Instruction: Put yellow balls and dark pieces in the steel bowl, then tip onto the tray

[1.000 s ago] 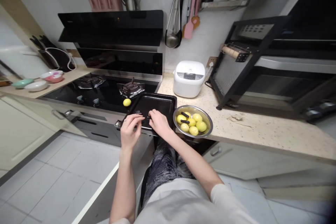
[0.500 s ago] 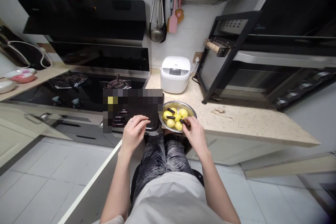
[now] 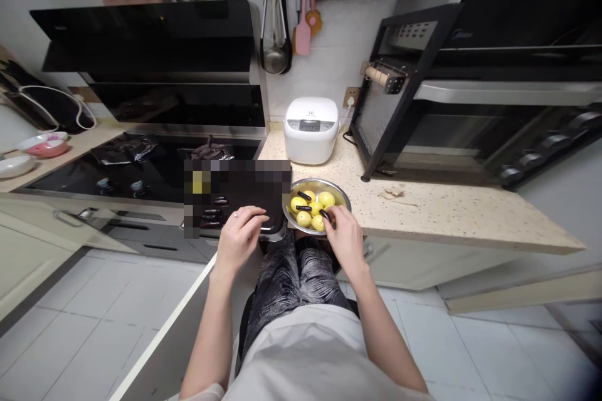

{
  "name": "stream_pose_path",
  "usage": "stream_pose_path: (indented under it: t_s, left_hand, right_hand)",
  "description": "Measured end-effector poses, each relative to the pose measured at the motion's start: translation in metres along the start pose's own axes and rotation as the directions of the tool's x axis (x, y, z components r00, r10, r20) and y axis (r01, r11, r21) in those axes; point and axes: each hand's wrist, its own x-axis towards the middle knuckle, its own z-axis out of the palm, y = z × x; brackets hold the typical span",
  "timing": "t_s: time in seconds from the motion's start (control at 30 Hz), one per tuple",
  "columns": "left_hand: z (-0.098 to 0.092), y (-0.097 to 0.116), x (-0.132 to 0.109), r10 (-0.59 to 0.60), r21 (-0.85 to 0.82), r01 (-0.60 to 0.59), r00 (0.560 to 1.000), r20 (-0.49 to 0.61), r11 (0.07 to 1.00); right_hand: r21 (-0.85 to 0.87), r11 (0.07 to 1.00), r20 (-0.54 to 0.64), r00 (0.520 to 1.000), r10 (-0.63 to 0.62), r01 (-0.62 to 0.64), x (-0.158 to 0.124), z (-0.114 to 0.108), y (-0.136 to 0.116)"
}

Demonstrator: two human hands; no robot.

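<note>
A metal bowl (image 3: pixel 348 195) holds several round yellow pieces (image 3: pixel 326 199) that look like peeled potatoes or fruit; dark glossy oblong pieces (image 3: pixel 304 208) lie on top. At the bowl's right rim, my right hand (image 3: pixel 343 229) pinches another dark oblong piece (image 3: pixel 325 216) between thumb and fingers. My left hand (image 3: pixel 242 232) hovers over the front of a black tray (image 3: pixel 261 191), its thumb and fingers drawn together; whatever may be between them is hidden. More dark oblong pieces (image 3: pixel 212 213) rest on the tray's left side, partly lost under a blurred patch.
Behind the bowl stands a white rice cooker (image 3: pixel 311 130) on the speckled counter (image 3: pixel 423 216). A black rack with an oven (image 3: pixel 451 138) rises on the right. The gas stove (image 3: pixel 155 166) is to the left, and an open drawer or door panel (image 3: pixel 169 326) stands low by my left arm.
The view has shifted slightly. My right hand stays at the bowl's right side, and the dark piece in its fingers now tilts more steeply. My left hand keeps almost the same place.
</note>
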Motion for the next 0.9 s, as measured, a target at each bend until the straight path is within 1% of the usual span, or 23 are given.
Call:
stream_pose_path:
  t_s: [0.07, 0.13, 0.3, 0.4, 0.5, 0.63, 0.7, 0.77, 0.9]
  left_hand:
    - [0.000, -0.002, 0.001, -0.015, 0.011, 0.015, 1.000, 0.002, 1.000]
    - [-0.002, -0.006, 0.000, -0.056, 0.031, 0.056, 0.998, -0.005, 0.998]
    - [-0.015, -0.030, -0.008, -0.210, 0.145, 0.211, 0.977, -0.023, 0.967]
    - [-0.026, -0.047, -0.018, -0.300, 0.223, 0.295, 0.954, -0.010, 0.929]
    - [-0.035, -0.062, -0.028, -0.368, 0.298, 0.352, 0.930, -0.002, 0.887]
    - [-0.038, -0.083, -0.032, -0.401, 0.361, 0.374, 0.916, -0.001, 0.854]
    - [-0.037, -0.093, -0.028, -0.425, 0.374, 0.382, 0.904, 0.037, 0.845]
    - [-0.034, -0.101, -0.020, -0.482, 0.398, 0.407, 0.870, 0.105, 0.822]
    - [-0.027, -0.108, 0.001, -0.627, 0.491, 0.464, 0.741, 0.242, 0.738]
  right_hand:
    - [0.020, 1.000, -0.003, 1.000, -0.003, 0.003, -0.001, -0.002, 0.001]
    - [0.037, 0.999, -0.008, 1.000, 0.003, -0.003, -0.002, -0.004, 0.001]
    - [0.058, 0.998, -0.012, 1.000, -0.001, 0.001, -0.005, -0.011, 0.000]
    - [0.080, 0.996, -0.044, 0.998, -0.046, 0.049, -0.010, -0.013, -0.002]
    - [0.094, 0.989, -0.088, 0.990, -0.108, 0.117, -0.016, -0.014, -0.005]
    - [0.116, 0.974, -0.128, 0.975, -0.180, 0.195, -0.024, -0.014, -0.012]
    - [0.131, 0.966, -0.128, 0.970, -0.209, 0.225, -0.027, -0.014, -0.015]
    - [0.139, 0.958, -0.133, 0.964, -0.231, 0.249, -0.029, -0.014, -0.017]
    - [0.132, 0.948, -0.165, 0.950, -0.266, 0.288, -0.032, -0.015, -0.017]
